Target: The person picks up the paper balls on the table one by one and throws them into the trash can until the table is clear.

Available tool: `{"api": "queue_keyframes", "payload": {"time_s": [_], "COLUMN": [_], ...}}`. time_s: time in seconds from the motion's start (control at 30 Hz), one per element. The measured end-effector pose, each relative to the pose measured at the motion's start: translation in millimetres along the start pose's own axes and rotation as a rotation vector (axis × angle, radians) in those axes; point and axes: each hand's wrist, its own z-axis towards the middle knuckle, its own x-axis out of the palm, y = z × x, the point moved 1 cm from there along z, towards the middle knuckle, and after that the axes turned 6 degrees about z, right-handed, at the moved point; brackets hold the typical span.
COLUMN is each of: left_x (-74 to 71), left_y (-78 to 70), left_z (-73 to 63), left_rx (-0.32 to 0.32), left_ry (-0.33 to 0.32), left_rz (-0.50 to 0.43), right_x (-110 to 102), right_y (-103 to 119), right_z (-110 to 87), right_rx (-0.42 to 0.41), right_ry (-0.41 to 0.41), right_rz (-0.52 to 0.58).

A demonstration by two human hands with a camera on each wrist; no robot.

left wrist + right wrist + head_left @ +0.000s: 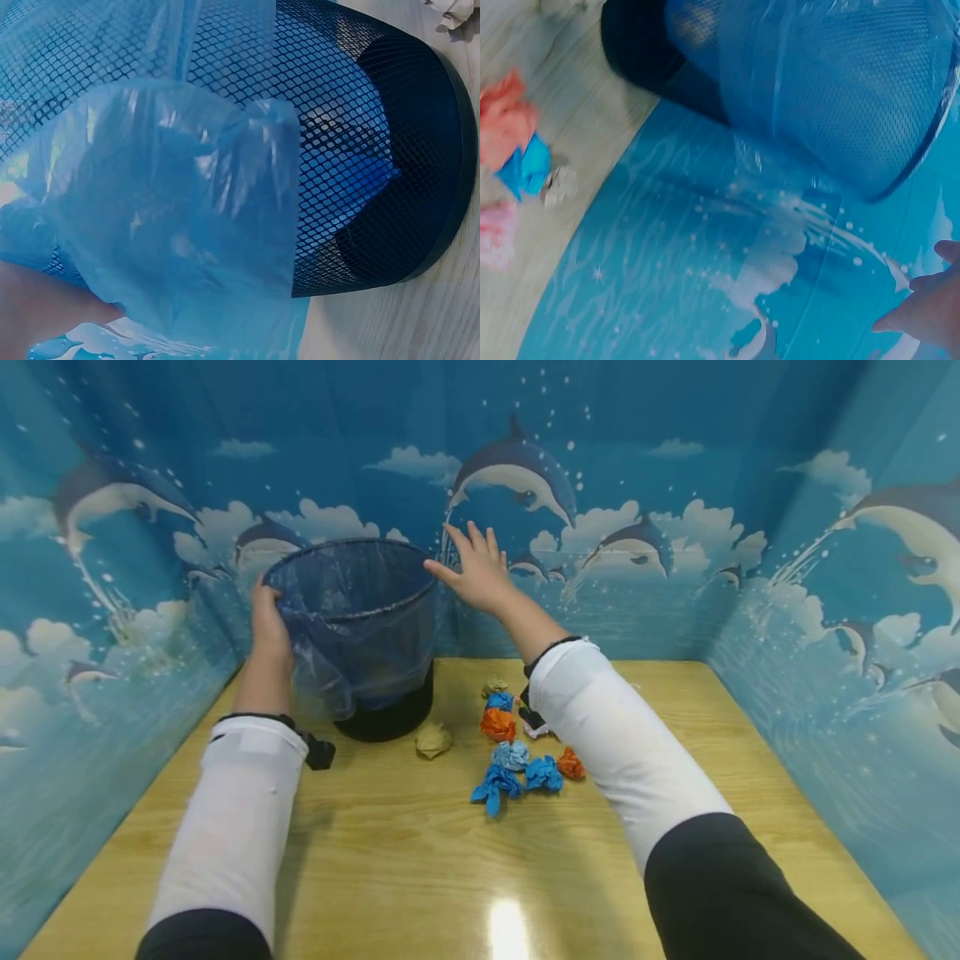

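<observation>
A black mesh wastebasket (390, 714) lined with a thin blue plastic bag (360, 643) stands at the back left of the table. The bag folds over the rim and hangs down outside; the left wrist view shows its loose edge against the mesh. My left hand (272, 625) grips the basket's rim and the bag on the left side, its fingers partly hidden. To the right of the rim, my right hand (480, 572) is raised with fingers spread, holding nothing. In the right wrist view this hand (926, 307) is apart from the basket.
Several crumpled paper balls lie right of the basket, including an orange one (498, 724), a light blue one (511, 755) and a blue one (543, 773). A tan ball (432, 740) sits by the base. Dolphin-print curtains (645, 610) enclose the wooden table (405, 860).
</observation>
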Motion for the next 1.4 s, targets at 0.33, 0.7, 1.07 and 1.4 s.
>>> {"api": "queue_keyframes", "payload": {"time_s": [0.33, 0.7, 1.07, 1.4], "left_x": [0.0, 2.5, 2.2, 1.5], "left_y": [0.1, 1.8, 1.0, -1.3], "left_z": [0.3, 0.5, 0.0, 1.6], "left_rx": [-0.002, -0.010, -0.022, -0.022], "left_ry": [0.006, -0.023, -0.044, -0.037], "left_rz": [-0.016, -0.021, 0.023, 0.012], "right_x": [-24.0, -26.7, -21.9, -14.9], "right_y": [-35.5, -82.8, -121.1, -158.6], "right_z": [-19.9, -42.2, -68.6, -86.7], "right_rx": [0.036, 0.098, 0.144, 0.203], "right_ry": [-0.049, -0.065, -0.036, -0.004], "right_rz": [-0.041, -0.056, -0.045, -0.046]}}
